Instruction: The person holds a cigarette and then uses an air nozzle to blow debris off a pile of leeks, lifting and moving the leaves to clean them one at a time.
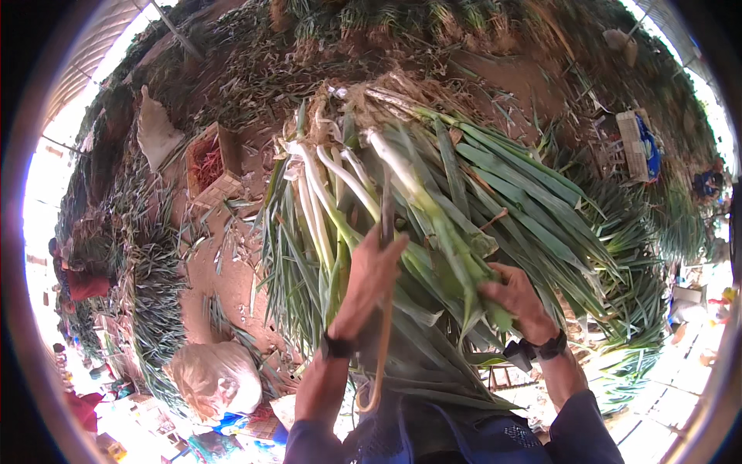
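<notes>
A: Status check, working from the left. What does the left hand [371, 271] report?

B: We have it raised against the bundle of leeks [402, 232], fingers closed around a thin dark tool [386, 213] that stands upright between the white stalks. We cannot tell whether it is a blade or a stick. A tan loop, cord or handle [380, 363], hangs below the wrist.

A: And the right hand [514, 298]?

B: Clenched on one leek [456, 255] at the point where the pale stalk turns green, thumb over the top. It steadies that stalk against the rest.

A: Which step do we judge to be in hand?

B: Trimming or cleaning a single stalk while the bundle rests across our lap. The next move, in our judgement, calls for a firm right-hand grip and a controlled stroke of the tool directed away from the right fingers, which lie near its path.

A: Condition of the bundle?

B: White root ends point away from us, with tangled brownish roots at the top. Long flat green leaves fan toward the right and down. Several outer leaves look limp or torn.

A: Surroundings, left to right?

B: A white sack [216, 375] at lower left, a wooden crate [212, 166] on bare earth, more leeks heaped beyond, and a second crate [638, 143] at far right.
</notes>
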